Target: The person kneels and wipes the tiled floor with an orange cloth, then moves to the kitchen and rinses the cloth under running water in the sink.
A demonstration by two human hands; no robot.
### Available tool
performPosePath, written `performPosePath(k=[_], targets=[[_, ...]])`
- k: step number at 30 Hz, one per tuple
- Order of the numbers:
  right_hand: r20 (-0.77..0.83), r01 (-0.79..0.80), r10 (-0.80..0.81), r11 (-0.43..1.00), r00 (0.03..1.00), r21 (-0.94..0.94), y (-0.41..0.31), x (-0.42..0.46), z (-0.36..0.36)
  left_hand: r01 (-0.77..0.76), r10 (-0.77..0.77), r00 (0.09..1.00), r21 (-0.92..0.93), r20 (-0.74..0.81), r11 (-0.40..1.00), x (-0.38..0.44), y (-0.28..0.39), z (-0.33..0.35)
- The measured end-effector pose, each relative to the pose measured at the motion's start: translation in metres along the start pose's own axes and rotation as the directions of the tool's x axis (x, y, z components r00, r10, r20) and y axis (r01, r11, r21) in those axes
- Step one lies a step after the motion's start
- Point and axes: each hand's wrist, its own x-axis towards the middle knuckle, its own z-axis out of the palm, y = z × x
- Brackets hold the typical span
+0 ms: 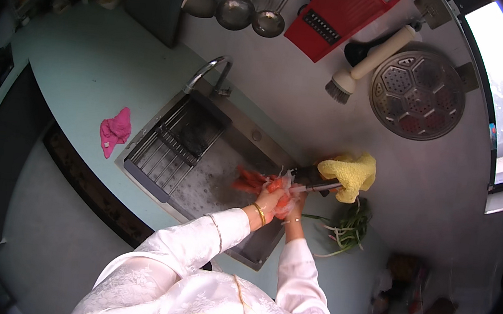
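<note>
Over the right part of the sink, my left hand (pixel 268 202) grips a wet, foamy red-orange cloth (pixel 252 180), blurred by motion. My right hand (pixel 297 204) is on the cloth's other side, partly hidden behind it; its fingers cannot be made out well. A faucet or spray spout (pixel 318 187) points at the cloth from the right, close to my right hand. Soapy water stands in the steel sink (pixel 259 251) below. A dark drying rack (pixel 163 158) with metal bars lies across the sink's left part.
A pink cloth (pixel 115 131) lies on the counter (pixel 90 64) left of the sink. At the right are a yellow cloth (pixel 355 174) and green onions (pixel 348 228). A curved chrome faucet (pixel 210 66) rises behind the rack. Ladles (pixel 235 13), a red grater (pixel 337 18), a brush (pixel 343 84) and a steamer plate (pixel 416 96) hang on the wall.
</note>
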Motion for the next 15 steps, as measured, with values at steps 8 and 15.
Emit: performPosePath(k=[8, 15], targets=[[0.308, -0.31, 0.277, 0.949, 0.91, 0.063, 0.039, -0.008, 0.009, -0.127, 0.12, 0.992, 0.248, 0.045, 0.96, 0.014, -0.002, -0.028], [0.687, -0.604, 0.033, 0.509, 0.726, 0.613, 0.015, -0.016, 0.006, -0.015, -0.084, 0.962, 0.357, 0.259, 0.934, -0.045, 0.036, -0.005]])
